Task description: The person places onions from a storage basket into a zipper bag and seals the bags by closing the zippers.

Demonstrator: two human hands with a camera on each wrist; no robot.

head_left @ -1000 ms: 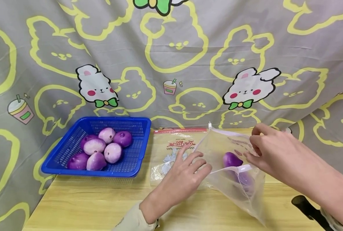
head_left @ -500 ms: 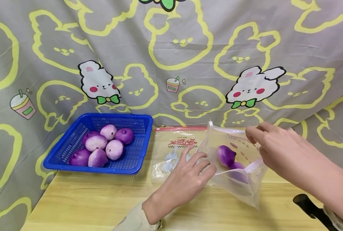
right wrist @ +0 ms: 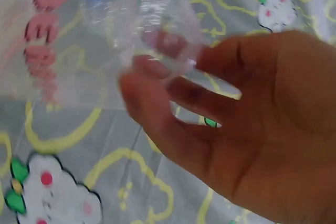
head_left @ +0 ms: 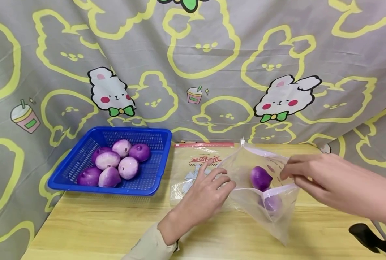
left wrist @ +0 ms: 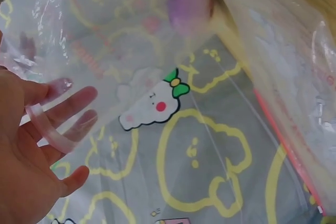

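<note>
A clear zip bag (head_left: 256, 216) stands in the head view with its mouth spread wide. Inside it are two purple onions (head_left: 261, 178), the lower one seen through the plastic. At the left side of the mouth, my left hand (head_left: 204, 195) holds the rim; in the left wrist view the pale rim strip runs across its fingers (left wrist: 79, 103). My right hand (head_left: 323, 177) pinches the opposite side of the rim between thumb and fingers. The right wrist view is blurred, but the plastic (right wrist: 163, 19) shows at those fingertips.
To the left sits a blue basket (head_left: 150, 180) with several purple onions (head_left: 107, 160). A flat clear bag with a red zip strip (head_left: 204, 145) lies partly behind my left hand. A patterned curtain (head_left: 141, 47) hangs behind the wooden table (head_left: 115, 224). Something black (head_left: 367, 236) shows at bottom right.
My right hand has shifted slightly downward and right, and the bag's mouth is pulled wider. The onions inside have moved a little to the right. My left hand stays at the rim.
</note>
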